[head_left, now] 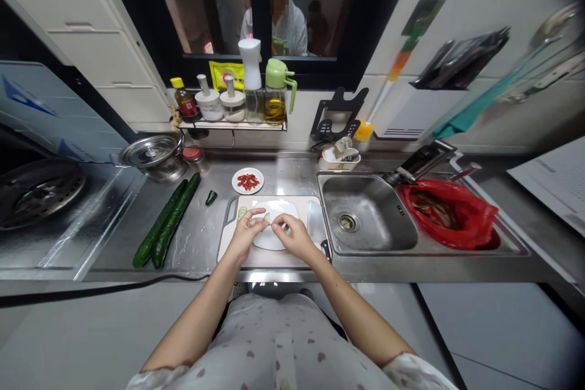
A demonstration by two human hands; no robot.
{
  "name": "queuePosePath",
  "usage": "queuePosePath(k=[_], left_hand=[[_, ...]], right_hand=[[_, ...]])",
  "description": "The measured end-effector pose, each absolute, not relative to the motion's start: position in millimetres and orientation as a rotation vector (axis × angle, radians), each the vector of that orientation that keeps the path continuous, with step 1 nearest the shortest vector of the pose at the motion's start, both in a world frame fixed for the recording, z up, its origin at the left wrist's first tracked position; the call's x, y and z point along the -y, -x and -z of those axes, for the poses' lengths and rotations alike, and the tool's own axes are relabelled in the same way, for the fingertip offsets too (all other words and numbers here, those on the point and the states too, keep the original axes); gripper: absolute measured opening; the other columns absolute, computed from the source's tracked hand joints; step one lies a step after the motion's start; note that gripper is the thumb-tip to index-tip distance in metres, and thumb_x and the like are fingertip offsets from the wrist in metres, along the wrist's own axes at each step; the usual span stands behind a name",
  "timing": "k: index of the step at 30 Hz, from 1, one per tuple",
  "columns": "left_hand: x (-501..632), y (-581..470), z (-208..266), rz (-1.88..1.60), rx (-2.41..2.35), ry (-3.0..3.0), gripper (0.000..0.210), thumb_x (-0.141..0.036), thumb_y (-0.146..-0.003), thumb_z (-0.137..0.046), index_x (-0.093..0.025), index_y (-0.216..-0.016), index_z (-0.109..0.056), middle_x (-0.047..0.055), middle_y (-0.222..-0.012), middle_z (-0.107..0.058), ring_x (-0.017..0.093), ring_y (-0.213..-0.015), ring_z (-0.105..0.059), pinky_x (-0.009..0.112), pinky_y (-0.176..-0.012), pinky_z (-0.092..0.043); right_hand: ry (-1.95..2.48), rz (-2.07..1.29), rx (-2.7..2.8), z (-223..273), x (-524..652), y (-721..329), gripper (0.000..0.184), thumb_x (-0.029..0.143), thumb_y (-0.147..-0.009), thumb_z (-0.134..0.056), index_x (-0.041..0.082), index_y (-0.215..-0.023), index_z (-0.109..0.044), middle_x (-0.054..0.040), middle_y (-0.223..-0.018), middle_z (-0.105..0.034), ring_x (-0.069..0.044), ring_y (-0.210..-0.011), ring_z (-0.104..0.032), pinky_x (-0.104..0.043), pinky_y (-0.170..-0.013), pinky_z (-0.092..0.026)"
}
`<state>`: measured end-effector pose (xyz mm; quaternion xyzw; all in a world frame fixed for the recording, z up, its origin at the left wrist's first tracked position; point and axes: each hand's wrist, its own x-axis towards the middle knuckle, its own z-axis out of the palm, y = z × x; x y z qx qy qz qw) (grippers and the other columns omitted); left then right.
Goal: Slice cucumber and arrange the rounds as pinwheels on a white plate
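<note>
Steel counter below a black-framed window; left fingers and right fingers pinch a cucumber slice.

Bright mid-frame, dark right corners. Glare on steel surface; plate nearly blown out. Window dark, reflective, partly pixelated. Wide-angle stretch at sides; far-right rack blurry.

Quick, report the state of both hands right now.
Left hand: closed on a thin cucumber slice above the white plate.
Right hand: pinched close beside the slice; whether it grips it cannot be told.
</note>
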<state>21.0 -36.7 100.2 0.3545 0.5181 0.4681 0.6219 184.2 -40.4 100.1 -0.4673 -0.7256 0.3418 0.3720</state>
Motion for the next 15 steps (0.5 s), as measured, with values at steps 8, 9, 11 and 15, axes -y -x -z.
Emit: queuePosePath(k=[8,9,11,15], left_hand=[[28,-24,-81,-1.161,-1.145,-0.946,0.043,-0.028,-0.062,-0.073,-0.017,-0.103,-0.065,-0.003,-0.07,-0.057,0.008,-0.067,-0.054,0.021,-0.07,-0.041],[26,-25,-76,-1.16,-1.147,-0.956,0.042,-0.028,-0.062,-0.073,-0.017,-0.102,-0.065,-0.003,-0.07,-0.057,0.008,-0.068,-0.054,0.021,-0.07,-0.041],[20,-25,-64,-1.154,-1.156,-0.972,0.04,-0.028,-0.062,-0.073,-0.017,-0.1,-0.066,-0.002,-0.071,-0.057,0.009,-0.068,-0.054,0.022,-0.07,-0.042],[3,-27,-34,-1.096,-1.193,-1.005,0.036,-0.027,-0.058,-0.073,-0.015,-0.092,-0.067,-0.001,-0.07,-0.058,0.01,-0.067,-0.054,0.023,-0.068,-0.043]], right_hand=[[1.271,-1.025,1.739,-78,30,-184,0.016,0.032,-0.082,-0.053,0.019,-0.078,-0.061,0.0006,-0.072,-0.064,-0.012,-0.068,-0.056,-0.023,-0.068,-0.044],[1.276,-1.036,1.732,-74,28,-185,0.015,0.031,-0.082,-0.053,0.019,-0.078,-0.061,0.0004,-0.071,-0.064,-0.012,-0.069,-0.057,-0.024,-0.068,-0.044],[1.295,-1.047,1.726,-64,24,-186,0.015,0.03,-0.081,-0.053,0.019,-0.078,-0.062,0.0001,-0.071,-0.064,-0.013,-0.071,-0.058,-0.024,-0.069,-0.044],[1.38,-1.038,1.769,-42,13,-190,0.013,0.027,-0.08,-0.053,0.019,-0.077,-0.063,-0.0001,-0.072,-0.065,-0.014,-0.071,-0.058,-0.024,-0.07,-0.044]])
